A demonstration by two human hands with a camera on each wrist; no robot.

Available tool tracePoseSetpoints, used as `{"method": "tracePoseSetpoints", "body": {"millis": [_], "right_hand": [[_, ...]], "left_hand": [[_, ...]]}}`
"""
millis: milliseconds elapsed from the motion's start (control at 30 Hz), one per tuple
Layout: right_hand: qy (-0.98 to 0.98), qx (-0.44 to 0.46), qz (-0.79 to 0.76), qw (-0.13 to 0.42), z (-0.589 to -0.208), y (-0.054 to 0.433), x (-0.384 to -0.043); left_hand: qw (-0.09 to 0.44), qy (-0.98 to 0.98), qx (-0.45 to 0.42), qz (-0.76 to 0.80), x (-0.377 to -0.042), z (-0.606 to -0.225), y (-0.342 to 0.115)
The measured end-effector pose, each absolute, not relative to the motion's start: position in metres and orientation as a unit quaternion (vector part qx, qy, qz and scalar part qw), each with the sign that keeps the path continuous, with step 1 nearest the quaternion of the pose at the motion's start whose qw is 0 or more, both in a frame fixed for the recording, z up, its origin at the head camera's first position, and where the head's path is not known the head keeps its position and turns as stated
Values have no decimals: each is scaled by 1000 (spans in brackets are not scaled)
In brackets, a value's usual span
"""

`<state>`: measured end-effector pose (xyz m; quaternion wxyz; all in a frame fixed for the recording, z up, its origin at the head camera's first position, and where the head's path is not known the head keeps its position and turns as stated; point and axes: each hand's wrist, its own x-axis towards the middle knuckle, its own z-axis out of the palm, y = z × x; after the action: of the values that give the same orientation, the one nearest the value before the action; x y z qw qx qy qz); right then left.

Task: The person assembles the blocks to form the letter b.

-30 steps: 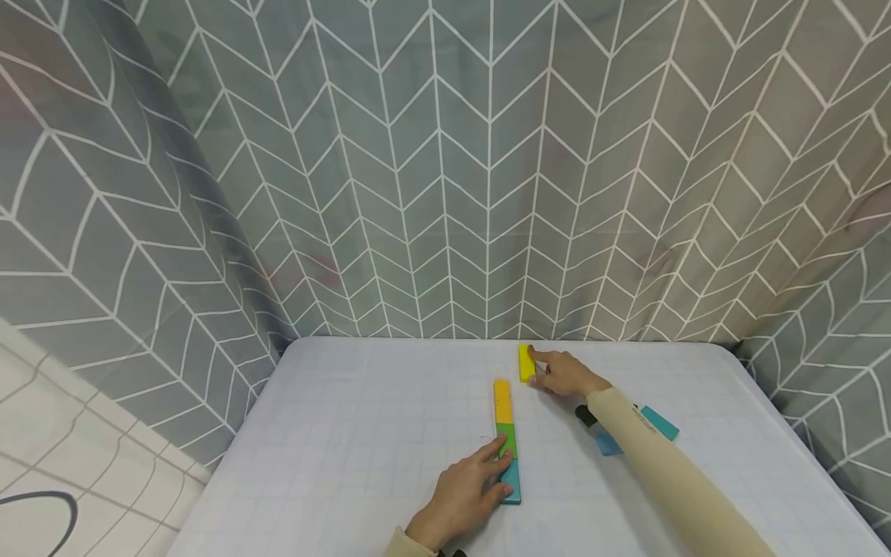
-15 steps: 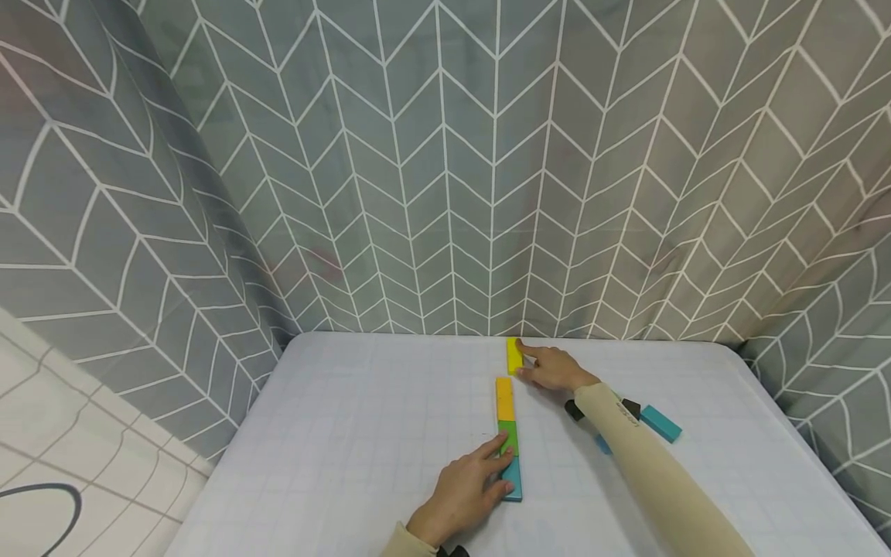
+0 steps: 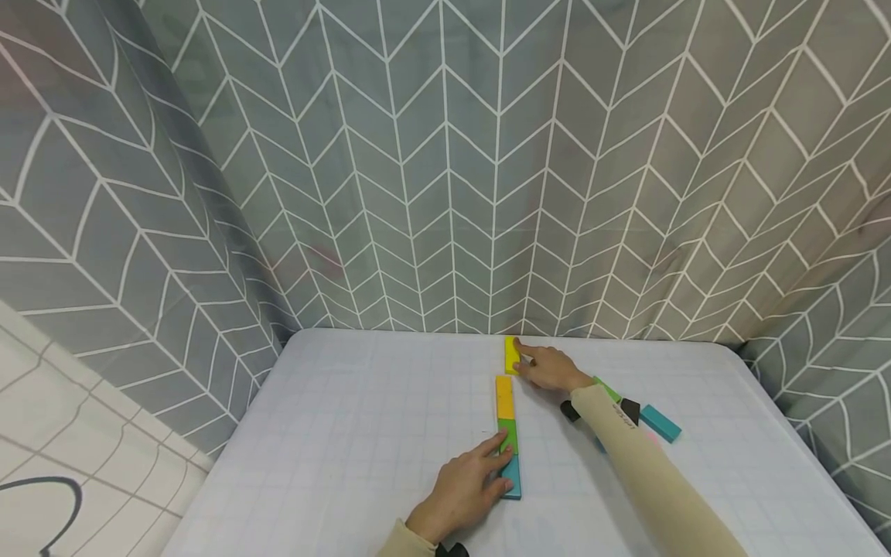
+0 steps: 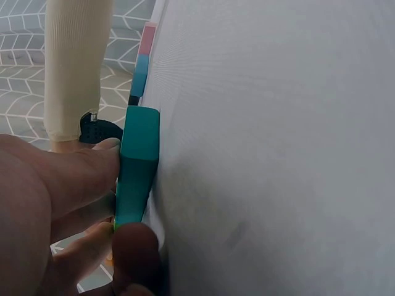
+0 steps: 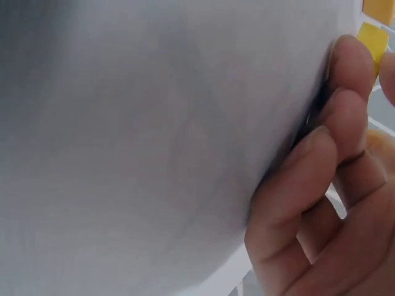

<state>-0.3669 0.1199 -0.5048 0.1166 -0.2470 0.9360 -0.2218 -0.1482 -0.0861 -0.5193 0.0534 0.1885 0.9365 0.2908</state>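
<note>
A straight row on the white table consists of a teal block [image 3: 512,481] nearest, a green block [image 3: 509,436] in the middle and an orange-yellow block [image 3: 504,398] farthest. My left hand [image 3: 459,491] holds the near part of this row, its thumb against the teal block and its fingers on the green one. In the left wrist view, the teal block [image 4: 139,145] lies between thumb and fingers. Beyond the row's far end, my right hand [image 3: 553,368] pinches a bright yellow block [image 3: 511,356] between thumb and index finger. A small gap separates it from the orange-yellow block.
Right of the row, partly under the right sleeve [image 3: 626,456], lie another teal block [image 3: 660,423], a dark piece [image 3: 629,410], a green piece [image 3: 607,388] and a pink piece [image 3: 653,438]. A patterned curtain [image 3: 459,193] hangs behind the table's back edge.
My right hand has slid the yellow block to the left, towards the line of the row. The left hand has stayed on the row.
</note>
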Motion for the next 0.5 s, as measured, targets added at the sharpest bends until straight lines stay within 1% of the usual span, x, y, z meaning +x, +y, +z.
{"method": "tracePoseSetpoints", "body": {"millis": [200,500], "right_hand": [[937,-253,-214,110,-507,115,-367],[938,-240,-220,115,-504,113,-359]], "left_hand": [[57,938,187,285,-150,-521,-87],[60,936,189,290,-150,-521,-86]]}}
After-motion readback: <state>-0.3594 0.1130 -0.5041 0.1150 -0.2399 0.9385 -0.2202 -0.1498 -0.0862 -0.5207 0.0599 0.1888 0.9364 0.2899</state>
